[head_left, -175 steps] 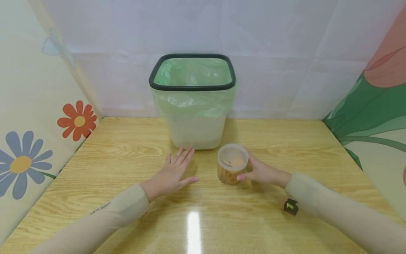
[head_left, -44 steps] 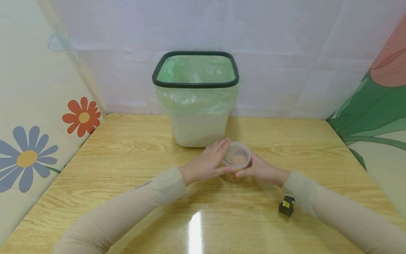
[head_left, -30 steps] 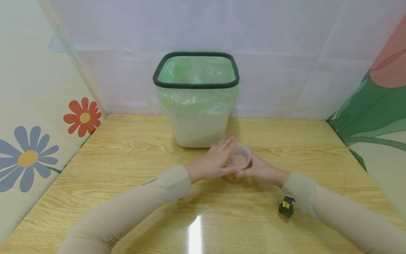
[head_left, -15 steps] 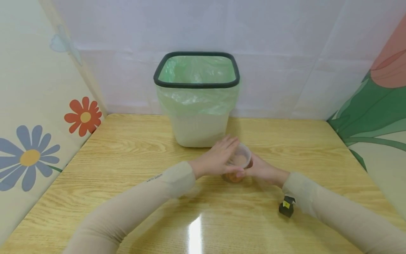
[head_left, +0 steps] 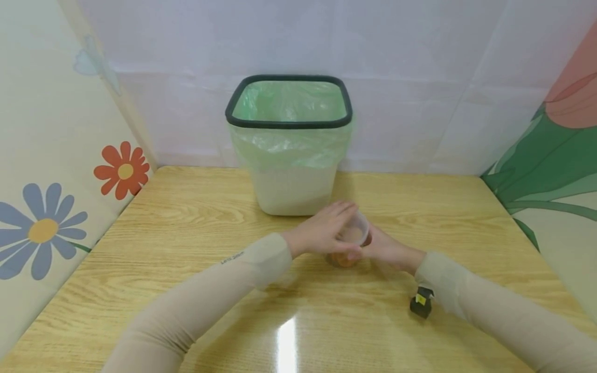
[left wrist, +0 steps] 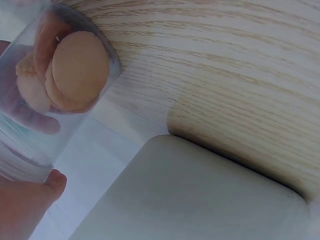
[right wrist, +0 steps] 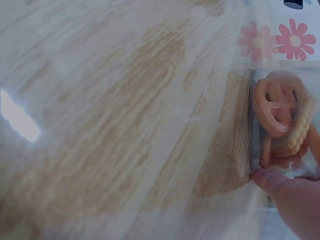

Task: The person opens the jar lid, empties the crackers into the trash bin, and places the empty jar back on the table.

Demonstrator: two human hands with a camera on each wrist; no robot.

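A clear plastic jar (head_left: 342,259) with a translucent lid (head_left: 358,231) stands on the wooden table in front of the bin. My left hand (head_left: 322,233) grips the lid from the left, its thumb in front and fingers over the far side. My right hand (head_left: 389,249) holds the jar's right side, thumb at the front. Through the wall, the left wrist view shows round biscuits (left wrist: 80,70) inside. A pretzel-shaped piece (right wrist: 274,107) and a ridged biscuit (right wrist: 302,130) appear in the right wrist view. My left hand covers part of the lid.
A pale bin (head_left: 294,189) with a dark rim and green bag liner (head_left: 289,147) stands just behind the jar. A small black object (head_left: 422,303) with a yellow mark is by the right sleeve. Flower-printed panels (head_left: 46,228) flank the wooden table (head_left: 210,207).
From beside the bin's base, my left hand has moved right onto the jar's lid, then slid further over it. The right hand keeps its hold; the jar has barely moved.
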